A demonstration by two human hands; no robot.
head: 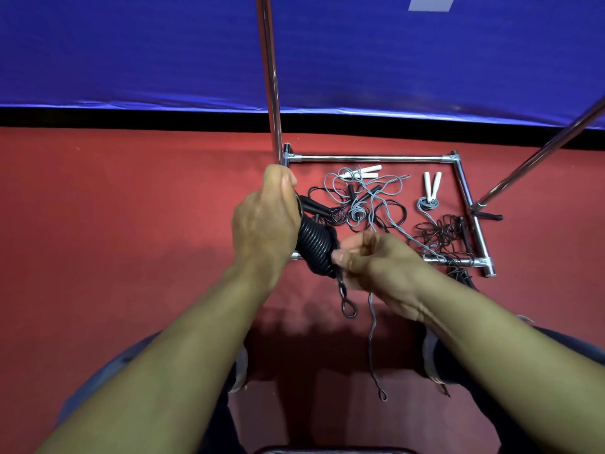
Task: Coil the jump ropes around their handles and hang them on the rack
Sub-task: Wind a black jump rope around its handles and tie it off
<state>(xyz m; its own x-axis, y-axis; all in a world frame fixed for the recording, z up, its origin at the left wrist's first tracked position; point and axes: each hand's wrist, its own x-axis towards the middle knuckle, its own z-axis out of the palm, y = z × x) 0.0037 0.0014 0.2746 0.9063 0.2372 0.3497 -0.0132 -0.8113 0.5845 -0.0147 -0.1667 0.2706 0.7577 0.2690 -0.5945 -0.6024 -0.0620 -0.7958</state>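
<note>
A black jump rope, coiled tightly round its handles, is gripped by the left hand above the red floor. Its loose end is pinched by the right hand, just beside the coil.

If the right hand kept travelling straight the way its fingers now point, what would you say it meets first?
Most likely the black rope coil wound on the handles that the left hand grips. The right hand pinches rope beside the coil, fingertips pointing left at it, seemingly almost touching, though depth is unclear.
</note>
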